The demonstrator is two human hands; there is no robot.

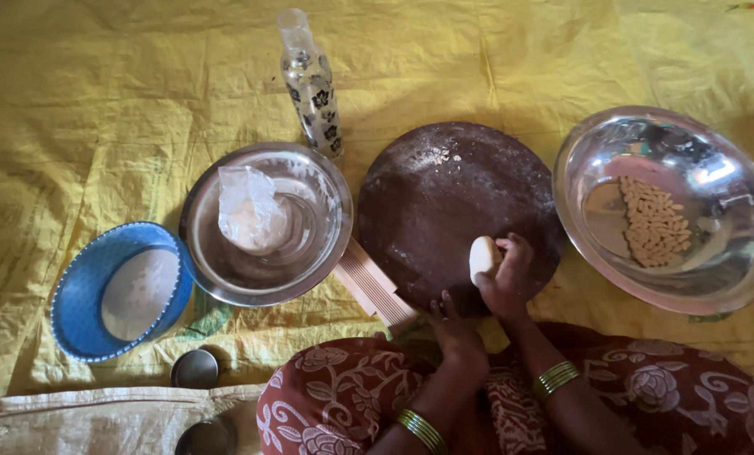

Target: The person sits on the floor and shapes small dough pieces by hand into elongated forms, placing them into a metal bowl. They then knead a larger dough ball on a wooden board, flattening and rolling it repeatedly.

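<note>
My right hand (508,280) grips a pale lump of dough (482,257) and holds it on the near edge of a round dark wooden board (444,202). My left hand (454,327) rests at the board's near rim, fingers curled, holding nothing that I can see. A ridged wooden block (374,286) lies beside the board, just left of that hand. Green bangles circle both wrists.
A steel bowl (310,270) holding a plastic bag of flour (249,211) sits left of the board. At the right, a large steel bowl (579,177) contains several small shaped dough pieces (653,221). A blue bowl (82,295), a flowered bottle (311,84) and a small steel lid (195,368) lie on the yellow sheet.
</note>
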